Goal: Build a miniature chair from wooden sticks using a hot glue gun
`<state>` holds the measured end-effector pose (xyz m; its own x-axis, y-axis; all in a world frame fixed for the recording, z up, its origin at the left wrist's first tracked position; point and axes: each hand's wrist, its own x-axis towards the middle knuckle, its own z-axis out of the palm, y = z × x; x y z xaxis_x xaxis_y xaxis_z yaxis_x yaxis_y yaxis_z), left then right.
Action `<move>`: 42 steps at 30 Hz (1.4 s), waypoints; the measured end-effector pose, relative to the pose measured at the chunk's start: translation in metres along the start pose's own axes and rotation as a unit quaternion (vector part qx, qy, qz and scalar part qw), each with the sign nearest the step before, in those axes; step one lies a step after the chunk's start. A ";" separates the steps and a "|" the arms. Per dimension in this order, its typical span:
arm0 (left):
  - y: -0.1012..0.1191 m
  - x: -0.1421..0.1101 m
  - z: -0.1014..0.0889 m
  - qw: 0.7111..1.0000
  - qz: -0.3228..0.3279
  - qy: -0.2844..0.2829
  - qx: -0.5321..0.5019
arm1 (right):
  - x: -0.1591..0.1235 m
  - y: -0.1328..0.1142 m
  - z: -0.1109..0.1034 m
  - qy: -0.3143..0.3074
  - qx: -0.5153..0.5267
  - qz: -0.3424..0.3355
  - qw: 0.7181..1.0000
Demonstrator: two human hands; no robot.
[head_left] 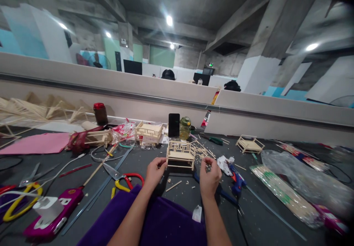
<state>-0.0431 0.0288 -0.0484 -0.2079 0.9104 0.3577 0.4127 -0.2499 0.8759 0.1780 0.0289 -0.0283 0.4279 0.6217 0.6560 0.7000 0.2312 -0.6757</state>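
A small wooden stick-built bench model (180, 154) stands on the dark table in front of me. My left hand (155, 171) is closed, with its fingers touching the model's left front corner. My right hand (209, 176) sits just right of the model, its fingertips pinched together on something too small to name, possibly a short stick. A loose stick (173, 186) lies on the table between my hands. Wood scraps (203, 152) are strewn to the right of the model.
A black phone (174, 125) and a green jar (185, 127) stand behind the model. Two other wooden models (149, 132) (249, 144) sit further off. Red-handled pliers (121, 178), a blue glue gun (235, 179), bagged sticks (282, 192), yellow scissors (19, 198) and purple cloth (155, 220) surround me.
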 end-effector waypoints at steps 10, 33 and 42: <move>0.002 -0.001 0.000 1.000 -0.023 0.019 0.008 | -0.008 0.011 0.013 -0.115 -0.082 -0.009 0.990; -0.025 0.002 0.005 0.996 -0.082 0.038 0.007 | -0.019 0.009 0.019 -0.269 -0.092 -0.046 0.958; -0.008 0.000 -0.014 0.975 -0.075 0.202 -0.059 | -0.010 0.007 0.016 -0.093 0.112 -0.003 0.989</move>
<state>-0.0590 0.0264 -0.0504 -0.6002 0.7412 0.3007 0.2506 -0.1828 0.9507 0.1695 0.0358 -0.0451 0.2962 0.7417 0.6018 0.5487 0.3836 -0.7428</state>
